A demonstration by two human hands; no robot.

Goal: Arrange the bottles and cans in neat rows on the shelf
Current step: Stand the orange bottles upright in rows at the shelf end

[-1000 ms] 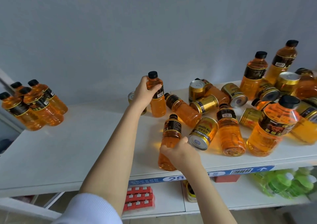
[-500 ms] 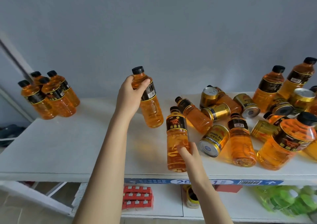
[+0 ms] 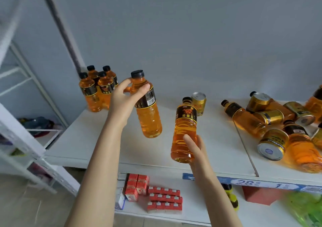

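My left hand (image 3: 124, 101) grips an orange drink bottle (image 3: 148, 115) with a black cap, held tilted in the air above the white shelf (image 3: 90, 146). My right hand (image 3: 195, 146) holds a second orange bottle (image 3: 184, 131) upright, lifted over the shelf's front part. Several upright orange bottles (image 3: 96, 91) stand grouped at the shelf's back left. A gold can (image 3: 199, 103) stands upright behind the right-hand bottle. At the right lies a jumble of orange bottles (image 3: 245, 118) and gold cans (image 3: 272, 144) on their sides.
A white metal frame (image 3: 26, 139) stands at the left. Under the shelf, a lower shelf holds red cartons (image 3: 163, 199), a red box (image 3: 257, 195) and green bottles (image 3: 306, 207). A blue price strip (image 3: 252, 182) runs along the shelf's front edge.
Both hands have lifted their bottles off the shelf and carried them left, toward the grouped bottles; the view has swung left too.
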